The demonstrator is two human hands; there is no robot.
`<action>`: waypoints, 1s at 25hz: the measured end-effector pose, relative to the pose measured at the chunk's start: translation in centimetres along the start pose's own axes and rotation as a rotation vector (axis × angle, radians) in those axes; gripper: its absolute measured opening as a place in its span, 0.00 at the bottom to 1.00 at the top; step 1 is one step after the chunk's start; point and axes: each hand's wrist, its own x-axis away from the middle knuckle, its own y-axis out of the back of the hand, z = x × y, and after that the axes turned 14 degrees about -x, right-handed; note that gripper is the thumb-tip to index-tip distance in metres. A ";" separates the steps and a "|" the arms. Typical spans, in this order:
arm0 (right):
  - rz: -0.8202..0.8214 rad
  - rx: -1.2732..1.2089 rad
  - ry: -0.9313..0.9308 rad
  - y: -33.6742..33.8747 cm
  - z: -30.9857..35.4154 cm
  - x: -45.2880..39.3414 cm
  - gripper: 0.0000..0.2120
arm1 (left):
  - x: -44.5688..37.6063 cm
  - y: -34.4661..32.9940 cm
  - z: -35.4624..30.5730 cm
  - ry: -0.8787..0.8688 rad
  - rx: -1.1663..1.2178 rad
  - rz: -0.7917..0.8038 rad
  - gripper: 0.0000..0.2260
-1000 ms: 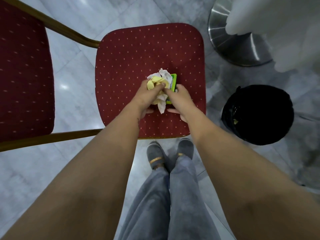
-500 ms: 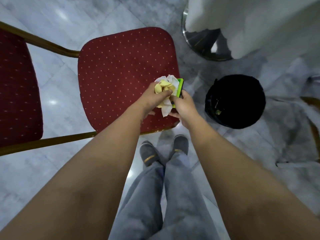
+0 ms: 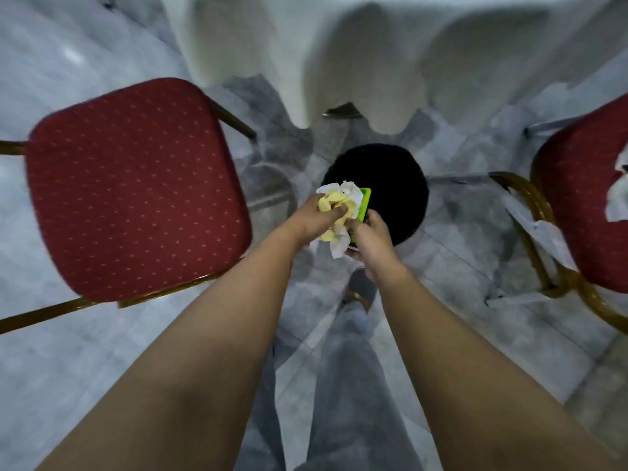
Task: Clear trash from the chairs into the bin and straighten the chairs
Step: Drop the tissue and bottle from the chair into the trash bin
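Both hands met at the near-left rim of the black bin [image 3: 390,185], holding the trash over its edge. The left hand [image 3: 317,217] had its grip clamped on a crumpled wad of yellow and white paper [image 3: 336,205], thumb pressed across the top of the wad. The right hand [image 3: 368,232] had its grip clamped on the lower end of a flat green packet [image 3: 364,202], which stood on edge against the wad's right side and reached over the bin's dark opening. A loose white corner of the paper hung down between the two hands. Left of the bin stood a red dotted chair [image 3: 136,188] with a gold frame, its seat bare. Right of the bin, at the edge of the view, a second red chair [image 3: 577,198] carried a piece of white paper [image 3: 616,198] on its seat. Beyond the bin hung a white draped cloth [image 3: 373,62], its folds ending just behind the bin. The grey marbled floor [image 3: 458,283] lay under everything, and the person's grey trouser legs [image 3: 339,385] showed near the bin, between the forearms.
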 end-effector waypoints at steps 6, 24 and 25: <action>-0.037 0.016 -0.063 9.6 0.7 -5.5 0.12 | -5.6 -9.0 -4.2 0.115 -0.094 0.029 0.31; -0.090 0.154 -0.095 14.3 3.3 -10.0 0.25 | -8.8 -11.5 -7.0 0.150 -0.323 -0.031 0.32; -0.097 0.173 -0.080 14.6 3.5 -9.2 0.24 | -8.5 -11.6 -7.1 0.145 -0.369 -0.035 0.32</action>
